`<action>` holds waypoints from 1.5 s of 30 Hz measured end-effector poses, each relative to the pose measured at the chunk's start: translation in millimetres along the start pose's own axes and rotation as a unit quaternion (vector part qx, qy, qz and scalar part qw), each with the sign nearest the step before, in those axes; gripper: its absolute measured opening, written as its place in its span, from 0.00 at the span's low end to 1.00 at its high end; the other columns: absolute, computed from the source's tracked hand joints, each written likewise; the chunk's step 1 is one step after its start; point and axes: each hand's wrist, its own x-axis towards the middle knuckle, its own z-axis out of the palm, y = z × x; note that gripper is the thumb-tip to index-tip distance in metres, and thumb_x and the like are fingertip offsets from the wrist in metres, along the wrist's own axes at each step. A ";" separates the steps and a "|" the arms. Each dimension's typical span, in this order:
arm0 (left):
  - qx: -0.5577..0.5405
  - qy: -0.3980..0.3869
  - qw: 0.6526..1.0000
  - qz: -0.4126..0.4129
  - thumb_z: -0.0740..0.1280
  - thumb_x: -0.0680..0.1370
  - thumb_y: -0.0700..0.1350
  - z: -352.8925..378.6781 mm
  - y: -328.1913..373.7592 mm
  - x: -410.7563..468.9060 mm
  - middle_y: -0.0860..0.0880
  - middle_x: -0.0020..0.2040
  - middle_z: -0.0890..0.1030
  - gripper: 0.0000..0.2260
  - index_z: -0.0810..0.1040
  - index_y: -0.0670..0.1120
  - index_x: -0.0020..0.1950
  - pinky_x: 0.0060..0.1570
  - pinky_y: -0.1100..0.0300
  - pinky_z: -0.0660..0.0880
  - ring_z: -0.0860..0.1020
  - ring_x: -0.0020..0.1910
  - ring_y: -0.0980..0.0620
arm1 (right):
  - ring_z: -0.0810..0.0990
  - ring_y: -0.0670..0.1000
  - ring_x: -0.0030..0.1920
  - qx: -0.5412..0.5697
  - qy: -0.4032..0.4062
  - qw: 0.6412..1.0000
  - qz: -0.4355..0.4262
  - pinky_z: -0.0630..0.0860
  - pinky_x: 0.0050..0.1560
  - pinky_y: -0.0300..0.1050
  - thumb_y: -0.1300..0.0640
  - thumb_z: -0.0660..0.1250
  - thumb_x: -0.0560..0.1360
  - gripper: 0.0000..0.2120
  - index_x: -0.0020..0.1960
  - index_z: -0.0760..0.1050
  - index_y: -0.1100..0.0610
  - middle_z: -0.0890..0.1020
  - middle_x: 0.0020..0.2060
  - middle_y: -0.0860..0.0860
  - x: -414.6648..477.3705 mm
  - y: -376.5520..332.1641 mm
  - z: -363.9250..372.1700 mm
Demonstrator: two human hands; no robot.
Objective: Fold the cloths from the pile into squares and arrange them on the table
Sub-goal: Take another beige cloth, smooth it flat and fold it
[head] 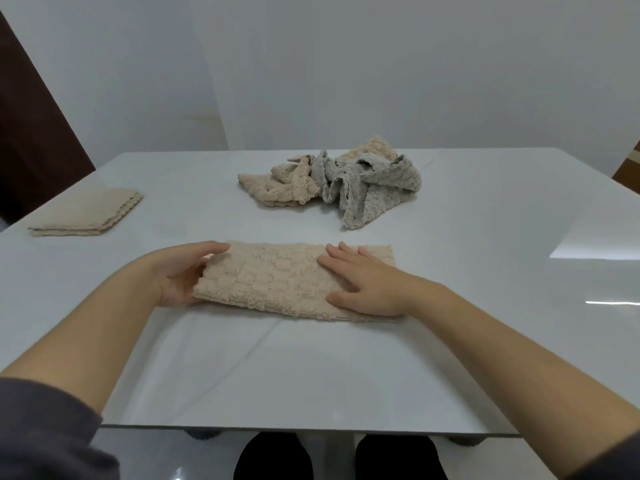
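Lying across the centre of the frame on the white table [311,368], a beige cloth [277,278] folded into a long strip has its left end gripped by the left hand [180,273], fingers curled round the edge. The right hand [367,285] rests flat on its right part, fingers straight and slightly spread. Farther back, a folded beige square [83,213] sits at the left edge, and the crumpled pile [332,181] of beige and grey cloths lies above centre.
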 end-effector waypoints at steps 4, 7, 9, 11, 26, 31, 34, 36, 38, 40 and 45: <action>0.050 0.096 0.994 0.030 0.69 0.77 0.48 13.0 4.3 25.0 0.44 0.42 0.82 0.09 0.78 0.43 0.48 0.29 0.55 0.80 0.82 0.31 0.48 | 0.42 0.50 0.79 0.034 0.056 0.998 0.016 0.40 0.77 0.52 0.41 0.53 0.81 0.30 0.79 0.50 0.51 0.48 0.79 0.52 6.4 -14.4 -5.4; 0.106 0.135 0.982 0.075 0.73 0.74 0.47 18.5 9.5 34.2 0.42 0.45 0.83 0.12 0.78 0.41 0.51 0.38 0.55 0.79 0.81 0.39 0.45 | 0.38 0.50 0.78 0.026 0.066 0.997 0.026 0.37 0.77 0.57 0.38 0.48 0.82 0.32 0.80 0.45 0.51 0.43 0.79 0.50 14.3 -30.8 5.2; 0.117 0.145 0.978 0.091 0.72 0.75 0.44 15.6 10.4 35.3 0.42 0.46 0.82 0.09 0.78 0.40 0.51 0.41 0.55 0.77 0.80 0.39 0.45 | 0.36 0.51 0.78 -0.011 0.048 0.998 0.042 0.36 0.76 0.59 0.36 0.45 0.81 0.32 0.80 0.43 0.49 0.41 0.79 0.48 18.2 -34.4 16.2; 0.116 0.140 0.980 0.083 0.70 0.74 0.41 5.5 9.2 35.0 0.43 0.42 0.79 0.07 0.77 0.42 0.51 0.40 0.55 0.74 0.76 0.35 0.45 | 0.36 0.51 0.78 -0.032 0.048 0.997 0.051 0.36 0.75 0.61 0.35 0.44 0.80 0.33 0.80 0.43 0.48 0.41 0.79 0.48 20.2 -32.4 22.5; 0.421 0.345 0.794 0.271 0.57 0.80 0.55 17.8 -7.3 62.9 0.45 0.44 0.79 0.15 0.74 0.45 0.47 0.41 0.53 0.72 0.76 0.44 0.43 | 0.36 0.54 0.78 -0.018 0.032 0.995 0.089 0.36 0.75 0.63 0.37 0.43 0.81 0.32 0.80 0.42 0.49 0.41 0.79 0.50 31.3 -36.4 12.2; 0.481 0.344 0.780 0.203 0.52 0.78 0.60 12.7 -3.9 61.9 0.45 0.39 0.79 0.24 0.74 0.43 0.40 0.38 0.56 0.71 0.78 0.40 0.44 | 0.35 0.55 0.78 -0.020 0.080 0.987 0.138 0.36 0.74 0.65 0.45 0.41 0.82 0.30 0.80 0.40 0.56 0.40 0.79 0.53 39.3 -55.6 19.9; 0.499 0.308 0.786 0.198 0.57 0.79 0.53 7.5 -2.3 60.5 0.45 0.36 0.78 0.18 0.74 0.43 0.36 0.36 0.58 0.70 0.77 0.38 0.45 | 0.35 0.55 0.77 -0.049 0.068 0.983 0.163 0.35 0.73 0.66 0.46 0.41 0.82 0.30 0.80 0.40 0.57 0.40 0.79 0.54 42.4 -62.1 24.5; 0.496 0.303 0.788 0.206 0.57 0.79 0.49 3.7 -4.6 59.0 0.45 0.34 0.76 0.16 0.70 0.44 0.34 0.34 0.58 0.67 0.75 0.36 0.45 | 0.35 0.56 0.78 -0.054 0.095 0.981 0.159 0.36 0.73 0.66 0.47 0.41 0.82 0.30 0.79 0.40 0.59 0.40 0.79 0.54 45.4 -67.5 21.5; 0.489 0.308 0.787 0.215 0.56 0.80 0.49 0.6 -7.7 56.6 0.45 0.33 0.74 0.16 0.68 0.44 0.34 0.32 0.58 0.65 0.73 0.34 0.46 | 0.36 0.55 0.78 -0.051 0.101 0.981 0.154 0.37 0.74 0.66 0.48 0.42 0.82 0.30 0.79 0.40 0.60 0.40 0.79 0.55 47.2 -74.1 21.6; 0.477 0.318 0.787 0.228 0.55 0.80 0.49 0.3 -9.3 51.8 0.45 0.33 0.73 0.16 0.67 0.44 0.34 0.33 0.57 0.64 0.72 0.34 0.46 | 0.37 0.55 0.78 -0.054 0.073 0.984 0.156 0.37 0.74 0.65 0.48 0.41 0.82 0.30 0.79 0.39 0.60 0.40 0.79 0.55 48.2 -77.1 27.0; 0.428 0.321 0.801 0.268 0.55 0.80 0.49 17.9 5.7 20.9 0.44 0.37 0.77 0.15 0.71 0.42 0.39 0.34 0.56 0.69 0.75 0.37 0.44 | 0.37 0.55 0.78 0.012 0.059 0.988 0.141 0.37 0.75 0.62 0.48 0.43 0.83 0.29 0.79 0.40 0.59 0.41 0.79 0.55 45.2 -71.9 20.9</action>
